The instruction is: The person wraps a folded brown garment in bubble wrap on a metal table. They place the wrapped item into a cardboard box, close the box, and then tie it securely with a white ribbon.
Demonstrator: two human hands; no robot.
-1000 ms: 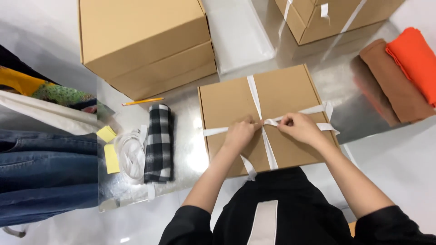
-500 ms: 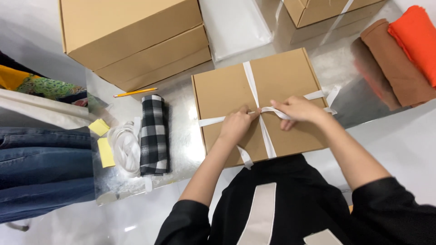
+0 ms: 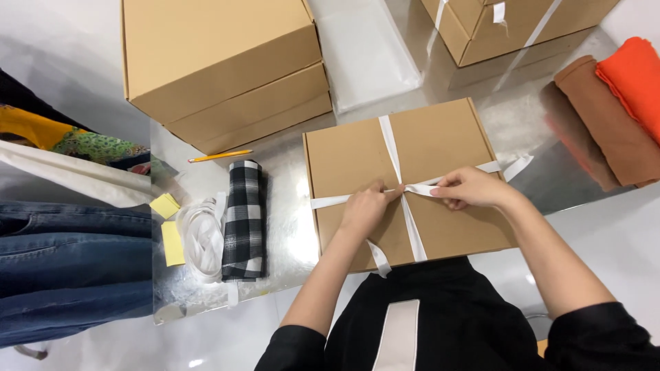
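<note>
A flat brown cardboard box [image 3: 344, 154] lies on the shiny metal table [image 3: 285, 227] in front of me. A white ribbon [image 3: 389, 144] crosses it lengthwise and sideways. My left hand [image 3: 366, 208] pinches the ribbon at the crossing near the box's middle. My right hand [image 3: 470, 187] grips the ribbon just to the right of the crossing, with the loose end [image 3: 512, 166] trailing off the box's right edge. Another loose ribbon tail [image 3: 379, 257] hangs over the near edge.
Two stacked cardboard boxes [image 3: 220, 69] stand at the back left, another ribboned box [image 3: 502, 24] at the back right. A rolled checked cloth [image 3: 244, 220], a ribbon coil [image 3: 201, 237], yellow notes [image 3: 168, 223] and a pencil [image 3: 218, 156] lie left. Folded orange and brown cloths [image 3: 612, 110] lie right; jeans [image 3: 69, 264] left.
The view shifted so the box sits more to the right. My hands stayed at the crossing, and my right hand drew the ribbon slightly out to the right.
</note>
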